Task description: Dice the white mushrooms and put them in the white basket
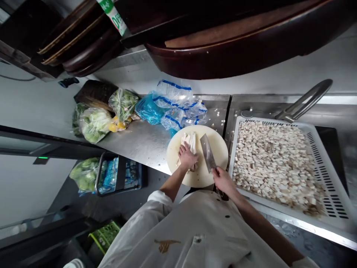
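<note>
On a round, pale cutting board [181, 132] lie long white strips [191, 138], which look like sliced mushroom. My left hand [187, 157] rests over them from above, its fingers apart and pressing lightly, and covers their near ends. My right hand [223, 180] is closed around the handle of a cleaver [208, 153]. The blade lies over the right half of the board, apart from the strips and angled away from me. The cleaver's grip is mostly hidden by my fingers.
A white perforated tray [331, 178] full of small diced pieces [273, 163] sits at right under a faucet [306, 100]. Crumpled plastic bags [173, 104] and bagged vegetables [96, 124] lie left on the counter. Large dark round vessels [223, 59] overhang the back. A cart [119, 175] stands lower left.
</note>
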Motion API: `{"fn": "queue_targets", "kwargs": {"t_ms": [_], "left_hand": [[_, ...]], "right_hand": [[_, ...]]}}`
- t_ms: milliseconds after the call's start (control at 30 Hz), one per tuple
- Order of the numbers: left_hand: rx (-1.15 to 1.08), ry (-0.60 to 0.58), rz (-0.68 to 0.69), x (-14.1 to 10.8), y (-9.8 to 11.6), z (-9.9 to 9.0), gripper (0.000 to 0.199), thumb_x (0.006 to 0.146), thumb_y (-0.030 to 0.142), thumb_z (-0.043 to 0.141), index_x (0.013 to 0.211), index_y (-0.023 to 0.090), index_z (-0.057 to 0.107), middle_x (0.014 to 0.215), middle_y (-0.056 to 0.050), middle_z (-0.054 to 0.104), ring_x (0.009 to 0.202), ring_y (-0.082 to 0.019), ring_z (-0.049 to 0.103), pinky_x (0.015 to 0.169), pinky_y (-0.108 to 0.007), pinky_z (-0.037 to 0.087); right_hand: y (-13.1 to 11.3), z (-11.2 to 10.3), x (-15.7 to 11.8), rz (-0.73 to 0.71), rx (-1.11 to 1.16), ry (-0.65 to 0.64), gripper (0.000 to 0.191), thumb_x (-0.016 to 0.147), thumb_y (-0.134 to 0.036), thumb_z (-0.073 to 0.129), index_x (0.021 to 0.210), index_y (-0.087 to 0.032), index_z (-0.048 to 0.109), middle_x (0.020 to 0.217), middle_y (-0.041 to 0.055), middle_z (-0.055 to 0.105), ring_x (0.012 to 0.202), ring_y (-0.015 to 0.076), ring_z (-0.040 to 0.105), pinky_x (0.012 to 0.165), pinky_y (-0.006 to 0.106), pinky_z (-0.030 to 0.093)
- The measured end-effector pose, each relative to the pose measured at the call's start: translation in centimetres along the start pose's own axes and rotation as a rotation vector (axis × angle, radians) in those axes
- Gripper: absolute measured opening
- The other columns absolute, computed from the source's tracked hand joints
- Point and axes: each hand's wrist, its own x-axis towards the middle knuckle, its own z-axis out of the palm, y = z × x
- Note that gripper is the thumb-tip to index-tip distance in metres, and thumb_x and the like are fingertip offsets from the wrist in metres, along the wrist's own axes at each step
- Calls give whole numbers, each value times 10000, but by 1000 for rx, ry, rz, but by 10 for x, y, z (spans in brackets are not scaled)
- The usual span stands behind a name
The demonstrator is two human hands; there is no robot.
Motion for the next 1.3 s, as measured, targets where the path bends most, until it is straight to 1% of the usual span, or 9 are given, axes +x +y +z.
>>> {"fn": "queue_targets", "kwargs": {"t_ms": [100,167,267,433,600,733,900,1033,1300], "left_hand": [[64,-92,286,7,-13,-11,1227,806,508,755,1720,145,22,1746,-259,216,1615,-426,256,1274,-552,274],[113,-152,476,15,-28,-22,1238,770,480,794,1729,206,61,1765,-194,213,1626,-372,258,1298,-487,258],[175,-188,631,28,-47,-35,1251,768,479,799,1731,202,50,1777,-157,199,1644,-326,227,1317,-435,231],[156,-141,546,33,-40,-29,1165,879,669,680,1716,109,96,1751,-229,232,1640,-343,232,1313,-475,218],[176,-72,538,26,-28,-20,1054,933,667,601,1707,102,161,1750,-223,243,1629,-364,233,1309,-522,205],[169,-86,563,26,-38,-22,1131,872,710,654,1709,118,175,1751,-204,254,1622,-381,240,1308,-522,213],[106,-39,602,25,-54,-19,1089,885,707,637,1705,137,204,1749,-178,279,1613,-346,269,1324,-489,179],[93,-58,605,25,-59,-18,1078,887,693,639,1699,122,217,1745,-196,276,1613,-361,261,1317,-515,172],[31,-46,659,27,-65,-17,1123,861,679,682,1702,116,194,1746,-213,259,1607,-388,254,1316,-521,157]], "right_hand": [[-7,-32,2,23,-161,97,328,1097,-473,411,991,-240,616,654,-9,645,508,166,621,544,268,398],[-17,-49,7,-11,-358,147,336,1104,-446,408,1028,-219,644,794,63,728,694,205,706,629,279,417],[-27,-62,12,-56,-621,212,342,1113,-418,411,1112,-186,663,1009,146,775,950,257,737,733,293,421],[-34,-55,9,-45,-717,171,345,1120,-389,397,1182,-188,670,1064,141,787,998,256,744,777,297,430],[-50,-40,12,-78,-715,211,373,1125,-384,355,1221,-202,666,1047,139,786,980,258,749,782,300,451],[-65,-34,26,-44,-737,173,369,1121,-340,361,1210,-189,686,1112,159,779,1017,268,749,816,309,465],[-70,-26,32,-87,-771,241,425,1135,-396,327,1209,-185,688,1095,166,775,1005,274,746,834,318,465],[-77,-17,36,-16,-790,193,418,1131,-359,329,1216,-171,692,1119,169,777,1030,278,744,848,321,463],[-87,-2,41,-12,-833,232,466,1136,-406,302,1211,-166,695,1131,170,778,1047,276,733,867,321,458]]}}
